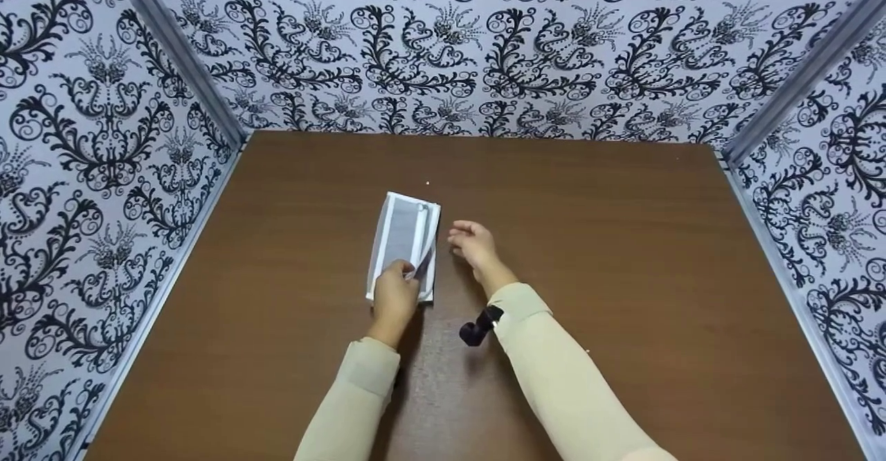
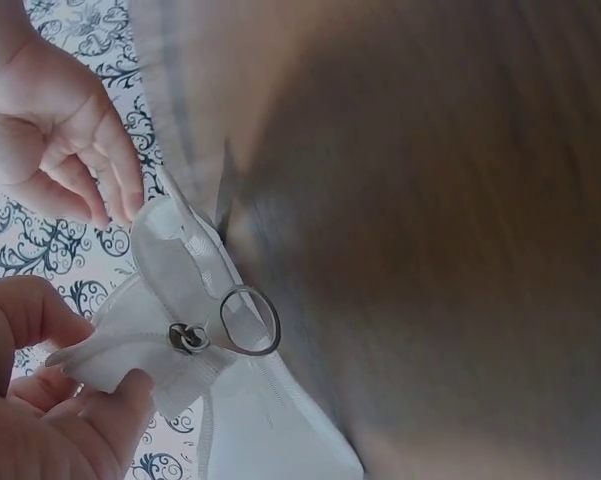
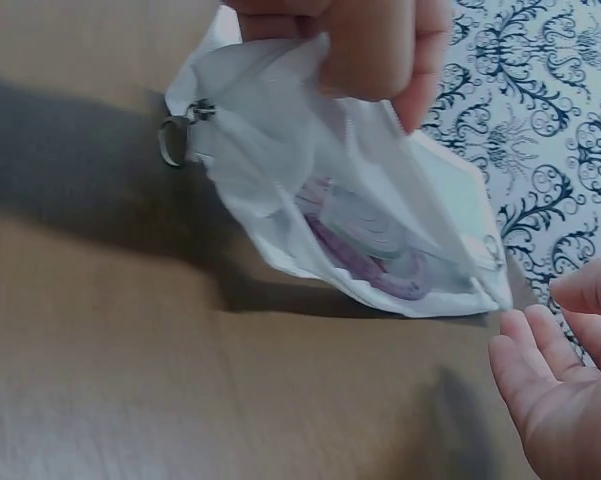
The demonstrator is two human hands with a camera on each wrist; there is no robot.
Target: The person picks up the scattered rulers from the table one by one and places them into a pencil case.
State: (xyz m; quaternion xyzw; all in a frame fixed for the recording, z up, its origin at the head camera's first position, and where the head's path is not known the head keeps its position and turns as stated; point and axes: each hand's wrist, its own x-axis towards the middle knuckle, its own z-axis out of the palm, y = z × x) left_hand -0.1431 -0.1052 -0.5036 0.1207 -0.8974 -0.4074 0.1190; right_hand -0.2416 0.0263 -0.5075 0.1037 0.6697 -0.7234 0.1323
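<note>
A white zip pouch (image 1: 401,239) with a greyish see-through panel lies on the table. My left hand (image 1: 396,293) pinches the pouch's edge near the zip and lifts it, so the mouth gapes. In the left wrist view a metal ring (image 2: 250,320) hangs from the zip slider (image 2: 188,338). Through the gap the right wrist view shows a purple band-like item (image 3: 365,262) beside something clear and curved; their kind is unclear. To the right of the pouch, my right hand (image 1: 474,245) holds nothing, its fingers loosely bent and apart from the pouch in the head view.
The brown wooden table (image 1: 623,253) is bounded by patterned walls (image 1: 443,46) at the back and both sides. A black device (image 1: 481,326) juts from my right sleeve. A tiny white speck (image 1: 428,183) lies behind the pouch.
</note>
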